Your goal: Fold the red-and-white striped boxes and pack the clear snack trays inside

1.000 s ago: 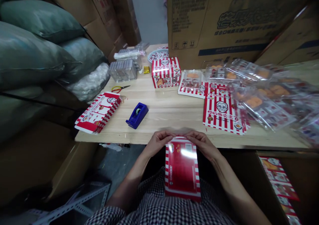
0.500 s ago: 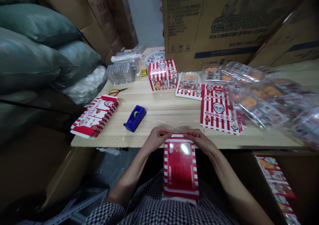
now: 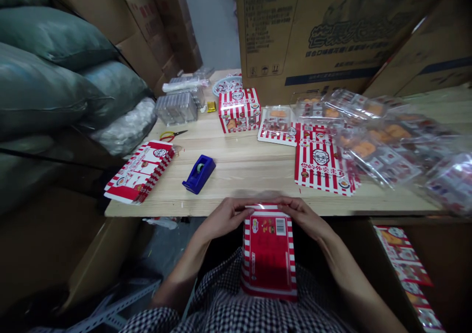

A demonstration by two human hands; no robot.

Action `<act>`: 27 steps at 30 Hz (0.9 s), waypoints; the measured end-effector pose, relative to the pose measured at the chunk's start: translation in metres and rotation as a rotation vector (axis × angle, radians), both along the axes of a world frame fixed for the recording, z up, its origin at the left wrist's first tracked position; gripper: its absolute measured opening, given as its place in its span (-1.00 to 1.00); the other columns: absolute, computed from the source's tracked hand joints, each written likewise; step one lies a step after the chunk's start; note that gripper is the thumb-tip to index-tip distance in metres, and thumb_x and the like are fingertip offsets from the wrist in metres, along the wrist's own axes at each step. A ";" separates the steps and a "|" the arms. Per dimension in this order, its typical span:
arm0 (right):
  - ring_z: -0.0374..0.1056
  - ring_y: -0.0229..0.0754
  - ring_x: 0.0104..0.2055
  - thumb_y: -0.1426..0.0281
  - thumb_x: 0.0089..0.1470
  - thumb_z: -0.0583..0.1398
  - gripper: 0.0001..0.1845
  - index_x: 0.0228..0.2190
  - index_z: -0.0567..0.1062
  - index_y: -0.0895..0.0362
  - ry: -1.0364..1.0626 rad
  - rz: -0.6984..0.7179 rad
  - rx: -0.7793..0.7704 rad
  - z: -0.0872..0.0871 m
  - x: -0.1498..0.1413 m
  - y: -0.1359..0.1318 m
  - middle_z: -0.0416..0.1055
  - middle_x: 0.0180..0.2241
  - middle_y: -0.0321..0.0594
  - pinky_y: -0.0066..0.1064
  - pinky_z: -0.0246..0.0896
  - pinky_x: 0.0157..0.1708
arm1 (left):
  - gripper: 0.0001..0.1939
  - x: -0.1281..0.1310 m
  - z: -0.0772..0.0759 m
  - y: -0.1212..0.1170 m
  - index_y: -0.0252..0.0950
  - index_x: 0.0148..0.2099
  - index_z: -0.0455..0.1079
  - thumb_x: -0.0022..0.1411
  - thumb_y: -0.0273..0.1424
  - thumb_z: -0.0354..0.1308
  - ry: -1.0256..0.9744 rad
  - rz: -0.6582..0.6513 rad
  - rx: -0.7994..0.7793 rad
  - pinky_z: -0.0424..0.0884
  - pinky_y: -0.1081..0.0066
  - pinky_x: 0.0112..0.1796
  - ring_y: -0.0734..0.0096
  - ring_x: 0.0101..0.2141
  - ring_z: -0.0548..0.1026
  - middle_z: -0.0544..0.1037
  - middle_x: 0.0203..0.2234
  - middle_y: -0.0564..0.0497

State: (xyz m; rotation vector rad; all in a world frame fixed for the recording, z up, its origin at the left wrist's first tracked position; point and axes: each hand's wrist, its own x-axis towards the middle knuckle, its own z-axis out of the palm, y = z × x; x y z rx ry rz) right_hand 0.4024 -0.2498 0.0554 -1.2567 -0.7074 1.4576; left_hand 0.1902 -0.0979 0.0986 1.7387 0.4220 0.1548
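Observation:
Between my hands is a red-and-white striped cardboard box (image 3: 271,254), held against my lap with its barcode side facing up. My left hand (image 3: 230,217) is closed on its far left corner, the thumb lying on top. At the far right corner my right hand (image 3: 304,216) grips the same edge. The fingers behind that edge are partly hidden. On the table ahead lies a blue tape dispenser (image 3: 199,174). Farther back stands a closed striped box (image 3: 239,110).
Stacked flat cartons (image 3: 142,170) and yellow-handled scissors (image 3: 173,136) lie at the left. Striped cartons (image 3: 324,163) and clear packs of toy food (image 3: 379,156) cover the right side. Large cardboard boxes (image 3: 313,38) rise at the back, and full sacks (image 3: 55,38) are piled on the left.
Both hands and the held box have come slightly lower, toward my body. The box's upper face has tilted, so the glare is gone and the barcode shows.

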 end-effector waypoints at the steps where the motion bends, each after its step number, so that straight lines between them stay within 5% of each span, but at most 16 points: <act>1: 0.51 -0.01 -0.01 0.12 0.16 0.28 -0.65 -0.05 0.62 -0.04 -0.017 0.000 0.019 0.002 -0.002 -0.003 0.60 -0.02 -0.20 -0.10 0.33 0.07 | -0.65 -0.001 0.002 -0.002 -0.13 0.14 0.53 0.35 -0.34 0.13 -0.012 0.006 0.007 0.44 0.23 0.03 0.12 -0.01 0.57 0.63 0.00 -0.08; 4: 0.23 0.01 0.31 0.11 0.29 0.16 -0.60 0.08 0.54 -0.10 -0.136 0.054 0.104 0.011 -0.005 -0.013 0.34 0.26 -0.26 -0.02 0.01 0.33 | -0.66 -0.006 0.004 -0.006 -0.14 0.12 0.54 0.34 -0.35 0.15 -0.045 0.014 0.009 0.40 0.23 0.09 0.10 0.06 0.54 0.61 0.04 -0.07; 8: -0.02 -0.02 0.44 0.13 0.32 0.13 -0.54 0.21 0.39 -0.18 -0.304 0.149 0.181 0.020 -0.003 -0.022 0.12 0.38 -0.36 0.01 -0.29 0.42 | -0.66 -0.012 0.000 -0.003 -0.14 0.14 0.53 0.35 -0.33 0.15 -0.017 0.006 0.017 0.40 0.20 0.11 0.11 0.06 0.55 0.60 0.05 -0.08; 16: 0.07 -0.01 0.41 0.10 0.32 0.12 -0.51 0.23 0.36 -0.16 -0.350 0.120 0.180 0.013 -0.005 -0.026 0.23 0.33 -0.28 0.05 -0.21 0.41 | -0.64 -0.010 -0.016 -0.006 -0.18 0.18 0.49 0.40 -0.29 0.10 -0.037 0.014 -0.030 0.40 0.18 0.14 0.15 0.07 0.55 0.58 0.09 -0.07; 20: 0.21 -0.04 0.34 0.11 0.34 0.10 -0.56 0.19 0.43 -0.12 -0.211 0.040 0.132 0.004 -0.004 -0.025 0.34 0.27 -0.27 0.01 -0.06 0.37 | -0.63 -0.008 -0.025 -0.005 -0.19 0.18 0.49 0.39 -0.27 0.12 -0.007 0.021 -0.101 0.41 0.17 0.14 0.13 0.08 0.54 0.58 0.08 -0.07; 27: 0.57 -0.18 -0.17 0.19 0.14 0.32 -0.68 -0.08 0.64 0.01 -0.089 0.374 0.099 0.005 0.042 0.009 0.66 -0.17 -0.27 -0.22 0.44 -0.02 | -0.63 0.002 -0.026 0.004 -0.19 0.18 0.49 0.38 -0.27 0.14 0.023 -0.057 -0.154 0.42 0.14 0.12 0.12 0.05 0.56 0.60 0.06 -0.06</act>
